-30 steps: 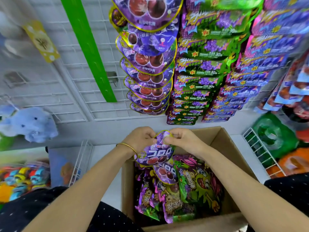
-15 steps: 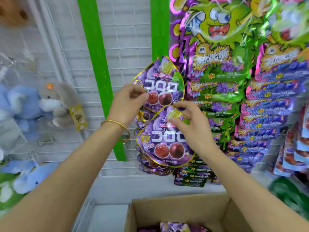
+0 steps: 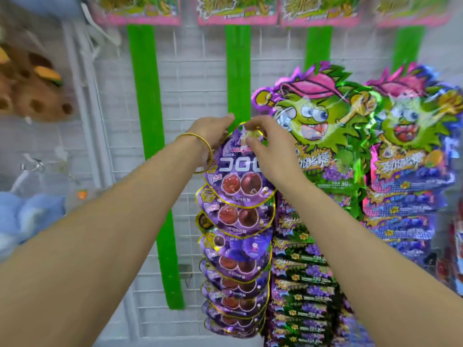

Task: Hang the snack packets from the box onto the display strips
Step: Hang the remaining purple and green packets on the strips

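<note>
Pinching purple packet [image 3: 240, 169] top against green strip [image 3: 237, 71], both hands [image 3: 268, 149] now raised higher.

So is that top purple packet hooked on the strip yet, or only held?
Cannot tell. Both hands, left hand and right hand, pinch the purple packet's top against the green strip, hiding the hook.

A single head-worn wide-angle view faces forward, close to a white wire rack [image 3: 190, 78] with green strips [image 3: 147, 121]; both forearms reach in from the bottom edge, and hanging packets [image 3: 238, 216] fill the centre and right.
</note>
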A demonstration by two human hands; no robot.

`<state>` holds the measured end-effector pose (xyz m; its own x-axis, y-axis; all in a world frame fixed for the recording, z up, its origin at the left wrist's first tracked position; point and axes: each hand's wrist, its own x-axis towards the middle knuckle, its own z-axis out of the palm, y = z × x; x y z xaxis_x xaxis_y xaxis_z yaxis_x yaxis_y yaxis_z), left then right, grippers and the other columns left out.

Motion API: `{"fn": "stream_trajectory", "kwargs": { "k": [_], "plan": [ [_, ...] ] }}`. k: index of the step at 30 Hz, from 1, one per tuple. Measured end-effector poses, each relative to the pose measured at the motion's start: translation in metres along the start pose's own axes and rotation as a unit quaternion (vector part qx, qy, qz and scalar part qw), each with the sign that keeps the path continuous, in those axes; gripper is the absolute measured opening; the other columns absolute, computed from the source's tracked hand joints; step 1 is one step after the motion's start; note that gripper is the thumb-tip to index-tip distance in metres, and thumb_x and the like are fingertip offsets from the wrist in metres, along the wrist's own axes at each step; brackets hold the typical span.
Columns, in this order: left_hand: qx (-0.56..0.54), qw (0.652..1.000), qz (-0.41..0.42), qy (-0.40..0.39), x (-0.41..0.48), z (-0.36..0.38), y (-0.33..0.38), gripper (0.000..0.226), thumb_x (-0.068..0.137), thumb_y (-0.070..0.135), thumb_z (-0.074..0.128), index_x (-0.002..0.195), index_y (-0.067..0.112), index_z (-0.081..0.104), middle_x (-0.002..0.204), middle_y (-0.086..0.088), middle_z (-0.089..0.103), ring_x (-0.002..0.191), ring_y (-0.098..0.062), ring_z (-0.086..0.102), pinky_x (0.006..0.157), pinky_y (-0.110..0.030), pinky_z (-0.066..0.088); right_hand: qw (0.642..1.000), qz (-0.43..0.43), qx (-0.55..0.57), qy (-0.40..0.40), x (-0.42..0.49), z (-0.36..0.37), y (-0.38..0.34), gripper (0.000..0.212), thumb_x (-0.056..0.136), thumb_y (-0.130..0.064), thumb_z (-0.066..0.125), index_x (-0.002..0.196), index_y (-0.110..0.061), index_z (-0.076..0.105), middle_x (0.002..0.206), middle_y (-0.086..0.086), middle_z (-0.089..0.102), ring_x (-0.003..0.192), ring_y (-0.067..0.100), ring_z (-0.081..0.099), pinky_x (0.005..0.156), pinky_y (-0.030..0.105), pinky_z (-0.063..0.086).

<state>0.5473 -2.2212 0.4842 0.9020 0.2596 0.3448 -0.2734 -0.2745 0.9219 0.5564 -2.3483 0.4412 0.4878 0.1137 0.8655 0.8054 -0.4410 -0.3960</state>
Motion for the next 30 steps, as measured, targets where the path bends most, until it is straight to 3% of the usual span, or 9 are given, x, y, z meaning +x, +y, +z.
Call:
{"fn": "stream_trajectory", "kwargs": {
  "k": [2,8,12,14,18,22,25,27,30],
  "plan": [
    [-0.034,0.999,-0.003,-0.016,-0.001,-0.001,0.005,0.027,0.092,0.033,0.052,0.075,0.012,0.055,0.056,0.001,0.052,0.049,-0.012,0.044,0.039,-0.014,0.034,1.0,-0.001,-0.015,-0.004,0.01,-0.001,0.0,0.024,0.086,-0.01,0.057,0.11,-0.01,0.059,0.111,0.004,0.065,0.106,0.023,0.057,0.092,0.036,0.041],
    [-0.102,0.993,-0.04,-0.04,-0.008,0.001,0.016,0.032,0.095,0.026,0.047,0.067,0.01,0.047,0.028,0.004,0.049,0.022,-0.005,0.044,0.025,-0.012,0.03,0.998,-0.008,-0.046,-0.035,0.027,-0.004,0.0,0.024,0.089,-0.012,0.055,0.113,-0.01,0.057,0.118,0.004,0.062,0.112,0.022,0.055,0.097,0.041,0.041],
    [-0.124,0.99,-0.06,-0.04,-0.01,0.002,0.016,0.03,0.094,0.029,0.048,0.07,0.011,0.049,0.036,-0.002,0.055,0.026,-0.009,0.05,0.028,-0.013,0.037,0.998,0.002,-0.047,-0.053,0.03,-0.005,-0.001,0.025,0.089,-0.014,0.056,0.113,-0.011,0.057,0.117,0.004,0.062,0.112,0.021,0.055,0.097,0.042,0.041],
    [-0.118,0.99,-0.062,-0.036,-0.01,0.002,0.015,0.029,0.094,0.03,0.048,0.071,0.012,0.049,0.054,-0.006,0.056,0.03,-0.01,0.051,0.027,-0.012,0.035,0.998,0.014,-0.039,-0.052,0.028,-0.005,0.0,0.025,0.089,-0.013,0.056,0.113,-0.011,0.057,0.118,0.004,0.062,0.112,0.022,0.055,0.097,0.042,0.041],
    [-0.071,0.995,-0.061,-0.024,-0.008,0.002,0.013,0.03,0.093,0.035,0.049,0.071,0.015,0.05,0.068,-0.004,0.049,0.056,-0.014,0.046,0.029,-0.009,0.033,0.997,0.042,-0.032,-0.063,0.018,-0.003,0.002,0.026,0.09,-0.013,0.055,0.116,-0.011,0.056,0.119,0.005,0.061,0.112,0.022,0.054,0.096,0.038,0.041],
    [-0.005,1.0,0.002,-0.012,-0.014,-0.001,-0.005,0.029,0.093,0.028,0.05,0.068,0.014,0.053,0.064,0.0,0.046,0.059,-0.011,0.046,0.053,-0.018,0.039,0.994,0.028,-0.05,-0.094,0.005,-0.002,0.004,0.027,0.089,-0.013,0.056,0.116,-0.01,0.053,0.118,0.007,0.059,0.112,0.024,0.053,0.094,0.039,0.042],
    [0.085,0.992,0.098,0.01,-0.024,-0.006,-0.028,0.025,0.091,0.017,0.054,0.104,-0.002,0.064,0.083,-0.006,0.063,0.065,0.003,0.056,0.062,-0.01,0.043,0.987,-0.011,-0.121,-0.102,-0.006,-0.007,0.003,0.032,0.089,-0.013,0.056,0.12,-0.009,0.048,0.121,0.011,0.051,0.11,0.029,0.051,0.09,0.042,0.043],
    [0.154,0.976,0.145,0.053,-0.031,-0.013,-0.047,0.034,0.086,0.015,0.06,0.118,0.004,0.058,0.111,-0.013,0.062,0.095,-0.011,0.058,0.088,-0.02,0.044,0.98,-0.049,-0.181,-0.066,-0.016,-0.014,-0.001,0.033,0.088,-0.006,0.054,0.121,-0.008,0.048,0.119,0.013,0.047,0.104,0.033,0.051,0.08,0.046,0.047],
    [0.222,0.928,0.257,0.153,-0.064,-0.019,-0.077,0.04,0.078,0.02,0.062,0.116,0.013,0.058,0.113,-0.004,0.058,0.109,-0.022,0.051,0.099,-0.037,0.039,0.973,-0.09,-0.211,0.015,-0.048,-0.026,-0.004,0.035,0.082,0.003,0.054,0.115,-0.007,0.055,0.112,0.012,0.052,0.099,0.032,0.053,0.071,0.044,0.05]
  ]
}}
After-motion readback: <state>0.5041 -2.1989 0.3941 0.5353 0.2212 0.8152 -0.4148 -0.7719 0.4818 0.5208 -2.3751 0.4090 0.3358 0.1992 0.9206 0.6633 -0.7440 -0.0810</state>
